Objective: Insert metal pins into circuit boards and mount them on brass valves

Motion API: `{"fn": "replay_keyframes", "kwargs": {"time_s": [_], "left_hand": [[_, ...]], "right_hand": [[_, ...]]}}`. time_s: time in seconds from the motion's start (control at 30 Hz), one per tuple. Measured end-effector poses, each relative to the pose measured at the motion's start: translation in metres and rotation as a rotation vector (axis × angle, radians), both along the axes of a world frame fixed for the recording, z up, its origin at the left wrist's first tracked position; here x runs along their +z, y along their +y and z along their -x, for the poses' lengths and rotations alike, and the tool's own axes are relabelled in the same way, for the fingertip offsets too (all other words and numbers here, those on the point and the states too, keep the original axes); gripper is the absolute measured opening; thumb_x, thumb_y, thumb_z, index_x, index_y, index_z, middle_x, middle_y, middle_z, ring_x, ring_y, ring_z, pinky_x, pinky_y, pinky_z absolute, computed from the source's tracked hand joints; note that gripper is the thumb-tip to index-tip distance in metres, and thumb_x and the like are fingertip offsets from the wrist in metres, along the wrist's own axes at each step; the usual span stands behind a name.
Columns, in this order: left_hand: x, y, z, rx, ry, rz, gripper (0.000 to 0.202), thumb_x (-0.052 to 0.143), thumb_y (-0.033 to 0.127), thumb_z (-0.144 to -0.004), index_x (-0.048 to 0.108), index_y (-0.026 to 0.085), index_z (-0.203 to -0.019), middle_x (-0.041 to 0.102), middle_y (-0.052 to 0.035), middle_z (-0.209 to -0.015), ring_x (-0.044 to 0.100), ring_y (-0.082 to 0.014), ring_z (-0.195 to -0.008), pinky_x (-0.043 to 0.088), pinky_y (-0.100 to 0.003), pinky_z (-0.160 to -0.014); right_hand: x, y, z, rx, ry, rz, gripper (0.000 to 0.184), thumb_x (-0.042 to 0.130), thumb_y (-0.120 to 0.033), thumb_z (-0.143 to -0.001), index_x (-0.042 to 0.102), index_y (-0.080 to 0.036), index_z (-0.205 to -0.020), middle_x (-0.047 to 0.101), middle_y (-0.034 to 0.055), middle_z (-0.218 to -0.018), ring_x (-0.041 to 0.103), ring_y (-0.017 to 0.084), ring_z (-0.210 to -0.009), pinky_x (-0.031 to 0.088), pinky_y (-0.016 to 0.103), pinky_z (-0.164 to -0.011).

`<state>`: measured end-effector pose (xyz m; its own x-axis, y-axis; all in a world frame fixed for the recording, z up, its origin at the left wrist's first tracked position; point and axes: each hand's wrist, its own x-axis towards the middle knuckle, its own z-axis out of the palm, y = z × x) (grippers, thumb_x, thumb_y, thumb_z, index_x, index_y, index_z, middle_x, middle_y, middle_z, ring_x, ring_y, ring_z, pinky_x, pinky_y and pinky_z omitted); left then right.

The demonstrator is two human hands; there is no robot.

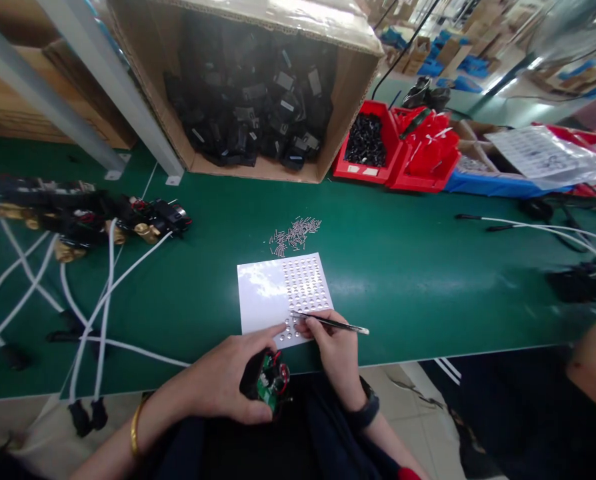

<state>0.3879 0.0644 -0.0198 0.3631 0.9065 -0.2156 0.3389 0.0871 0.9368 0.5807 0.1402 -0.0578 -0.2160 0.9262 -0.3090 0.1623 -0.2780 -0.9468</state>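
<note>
My left hand (228,380) is wrapped round a small black device with an exposed green circuit board (267,383) and red wires, just off the table's front edge. Its index finger reaches onto a white sheet (261,300) that carries rows of small round clear stickers (305,283). Between the fingers of my right hand (335,347) is a pair of dark tweezers (335,323). The tweezers' tips point left and rest at or just above the lower stickers; whether a sticker is caught in them is too small to tell. A pile of small screws (295,235) lies behind the sheet.
An open cardboard box (323,153) of black parts stands at the back. Red bins (363,172) stand to its right. Black and brass assemblies (78,220) with white cables (109,287) lie at left. Another person's arm (595,367) shows at right.
</note>
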Motion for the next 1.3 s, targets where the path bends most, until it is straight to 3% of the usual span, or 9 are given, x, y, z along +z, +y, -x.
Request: {"fn": "replay_keyframes", "kwargs": {"time_s": [0.17, 0.43, 0.6, 0.7, 0.8, 0.9, 1.0, 1.17, 1.3], "left_hand": [[0.002, -0.002, 0.000, -0.002, 0.038, 0.002, 0.101, 0.074, 0.030, -0.055, 0.021, 0.028, -0.142, 0.045, -0.0045, -0.137, 0.051, -0.0297, -0.115, 0.040, -0.037, -0.098], [0.004, 0.004, 0.002, -0.063, 0.078, 0.021, 0.098, 0.072, 0.033, -0.062, 0.017, 0.026, -0.143, 0.036, -0.0046, -0.142, 0.043, -0.0287, -0.124, 0.035, -0.037, -0.103], [-0.004, 0.003, 0.005, -0.042, 0.023, 0.006, 0.094, 0.072, 0.033, -0.062, 0.023, 0.027, -0.141, 0.036, -0.0038, -0.143, 0.040, -0.0287, -0.125, 0.030, -0.038, -0.106], [-0.008, -0.001, 0.012, 0.066, -0.080, 0.041, 0.084, 0.072, 0.044, -0.060, 0.038, 0.024, -0.134, 0.048, -0.0064, -0.133, 0.049, -0.0305, -0.116, 0.036, -0.039, -0.101], [-0.002, -0.004, 0.020, 0.270, -0.196, 0.053, 0.075, 0.069, 0.054, -0.062, 0.045, 0.021, -0.126, 0.056, -0.0090, -0.120, 0.056, -0.0290, -0.105, 0.044, -0.039, -0.091], [0.005, -0.003, 0.023, 0.511, -0.074, -0.126, 0.074, 0.078, 0.046, -0.057, 0.046, 0.023, -0.120, 0.043, -0.0110, -0.132, 0.045, -0.0308, -0.118, 0.040, -0.041, -0.097], [-0.001, 0.005, 0.018, 0.667, 0.027, -0.278, 0.070, 0.081, 0.037, -0.056, 0.047, 0.024, -0.117, 0.029, -0.0113, -0.140, 0.034, -0.0327, -0.127, 0.036, -0.045, -0.101], [-0.030, 0.022, 0.012, 0.721, -0.090, -0.297, 0.066, 0.075, 0.025, -0.066, 0.041, 0.024, -0.123, 0.045, -0.0104, -0.128, 0.045, -0.0283, -0.120, 0.033, -0.045, -0.104], [-0.039, 0.025, 0.011, 0.721, -0.095, -0.273, 0.073, 0.076, 0.020, -0.064, 0.039, 0.025, -0.126, 0.046, -0.0090, -0.131, 0.044, -0.0280, -0.121, 0.032, -0.045, -0.106]], "right_hand": [[-0.002, -0.002, -0.001, 0.002, -0.021, -0.021, 0.026, 0.063, -0.042, -0.077, 0.059, -0.016, -0.080, 0.069, 0.0062, -0.069, 0.066, 0.021, -0.062, 0.055, 0.033, -0.059], [0.006, 0.005, -0.008, 0.156, -0.007, 0.005, 0.026, 0.061, -0.043, -0.079, 0.056, -0.017, -0.078, 0.068, 0.0066, -0.069, 0.066, 0.022, -0.064, 0.055, 0.035, -0.062], [0.006, 0.005, -0.008, 0.176, -0.010, 0.015, 0.026, 0.061, -0.043, -0.080, 0.056, -0.017, -0.079, 0.068, 0.0067, -0.071, 0.066, 0.022, -0.067, 0.055, 0.035, -0.063], [0.006, 0.003, -0.005, 0.158, -0.007, 0.004, 0.023, 0.061, -0.040, -0.081, 0.054, -0.018, -0.080, 0.067, 0.0053, -0.072, 0.066, 0.020, -0.068, 0.054, 0.032, -0.063], [0.006, 0.001, -0.005, 0.115, 0.035, 0.004, 0.022, 0.064, -0.037, -0.079, 0.053, -0.018, -0.079, 0.067, 0.0045, -0.071, 0.066, 0.019, -0.066, 0.053, 0.029, -0.062], [0.007, -0.001, -0.008, 0.047, 0.124, 0.051, 0.023, 0.069, -0.035, -0.075, 0.055, -0.017, -0.078, 0.069, 0.0059, -0.073, 0.067, 0.020, -0.067, 0.055, 0.029, -0.063], [0.012, 0.004, -0.009, -0.084, 0.289, 0.176, 0.025, 0.075, -0.032, -0.069, 0.057, -0.017, -0.078, 0.071, 0.0075, -0.076, 0.069, 0.022, -0.072, 0.056, 0.028, -0.064], [0.037, 0.019, 0.018, -0.084, 0.625, 0.388, 0.023, 0.076, -0.031, -0.069, 0.060, -0.018, -0.079, 0.072, 0.0085, -0.084, 0.067, 0.019, -0.084, 0.054, 0.027, -0.074], [0.050, 0.022, 0.050, -0.024, 0.683, 0.333, 0.020, 0.076, -0.027, -0.068, 0.060, -0.017, -0.074, 0.071, 0.0065, -0.082, 0.066, 0.017, -0.084, 0.050, 0.029, -0.083]]}}
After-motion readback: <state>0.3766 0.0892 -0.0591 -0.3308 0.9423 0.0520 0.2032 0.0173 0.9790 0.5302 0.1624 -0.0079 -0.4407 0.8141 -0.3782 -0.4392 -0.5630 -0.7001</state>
